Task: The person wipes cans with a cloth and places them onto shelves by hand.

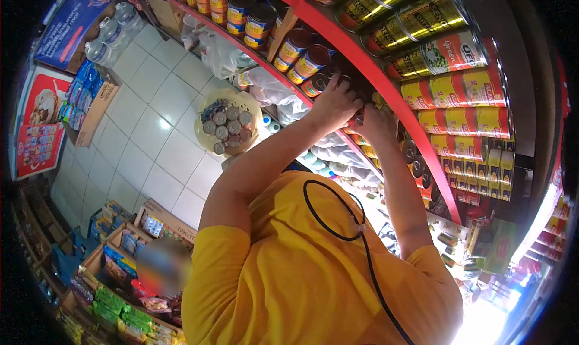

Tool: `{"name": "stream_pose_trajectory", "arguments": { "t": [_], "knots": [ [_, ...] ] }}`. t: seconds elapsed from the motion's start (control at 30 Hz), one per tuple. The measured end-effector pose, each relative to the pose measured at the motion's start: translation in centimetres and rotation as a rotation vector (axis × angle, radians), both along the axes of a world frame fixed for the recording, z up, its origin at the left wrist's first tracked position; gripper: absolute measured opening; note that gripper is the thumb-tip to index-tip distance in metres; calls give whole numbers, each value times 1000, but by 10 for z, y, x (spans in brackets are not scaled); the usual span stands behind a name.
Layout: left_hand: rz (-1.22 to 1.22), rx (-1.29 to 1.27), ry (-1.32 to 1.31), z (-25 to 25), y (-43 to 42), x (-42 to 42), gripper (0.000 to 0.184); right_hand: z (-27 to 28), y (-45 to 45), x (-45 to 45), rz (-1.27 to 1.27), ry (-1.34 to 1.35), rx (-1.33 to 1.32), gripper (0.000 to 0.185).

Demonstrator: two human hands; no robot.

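Can: near the shelf's front edge, just beside my left hand
Left hand: fingers bent and spread, forearm slanting in over that edge; whether they grip anything, I cannot tell
Right hand: beside the left, fingers curled, arm reaching up under the upper shelf's red edge; grip unclear
Hidden: whatever lies beneath my palms, and the shelf's dark back
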State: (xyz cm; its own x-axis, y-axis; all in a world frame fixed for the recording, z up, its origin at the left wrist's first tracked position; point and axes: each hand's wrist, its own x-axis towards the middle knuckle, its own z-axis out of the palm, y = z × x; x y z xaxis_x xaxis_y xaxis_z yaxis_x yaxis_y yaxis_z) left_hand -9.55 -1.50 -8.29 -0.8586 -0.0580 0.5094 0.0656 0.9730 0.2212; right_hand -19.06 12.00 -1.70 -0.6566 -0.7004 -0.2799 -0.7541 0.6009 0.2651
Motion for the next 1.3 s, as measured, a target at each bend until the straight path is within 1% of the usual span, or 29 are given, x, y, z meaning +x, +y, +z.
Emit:
{"name": "stream_pose_trajectory", "arguments": {
  "t": [0.1,0.2,0.3,0.4,0.5,0.6,0.7,0.8,0.9,0.97,1.03,1.1,1.13,1.17,1.2,1.3],
  "knots": [
    [33,75,127,4,-1,11,33,3,1,5,79,106,-14,66],
    [114,215,173,15,-7,61,36,12,-9,7,-31,19,85,68],
    [282,479,155,-13,-24,82,43,12,-10,8,-22,62,114,71],
    [395,547,77,-30,-31,89,48,12,-12,8,-26,69,159,73],
    [438,637,149,-43,-29,81,44,13,-14,11,-43,45,173,74],
    [451,720,124,-46,-25,73,41,12,-14,11,-47,43,161,72],
    [442,743,133,-44,-22,70,41,10,-15,10,-71,0,161,71],
    [435,756,121,-47,-23,70,41,12,-14,13,2,44,145,71],
    [449,748,122,-51,-24,72,42,14,-13,13,19,50,143,69],
    [477,730,105,-52,-26,78,44,26,-13,18,13,70,114,61],
    [489,734,108,-57,-28,84,45,39,-14,17,-25,-29,37,56],
    [484,757,135,-67,-35,93,45,49,-9,2,-99,-243,-92,53],
    [453,811,144,-73,-40,99,47,42,-4,-8,-33,-188,-237,50],
    [471,846,124,-78,-43,104,48,26,4,-18,33,-134,-382,47],
    [489,882,102,-82,-45,109,49,22,4,-18,99,-79,-526,44],
    [507,945,96,-87,-49,119,50,22,-1,-23,66,-28,-514,47]
  ]
}}
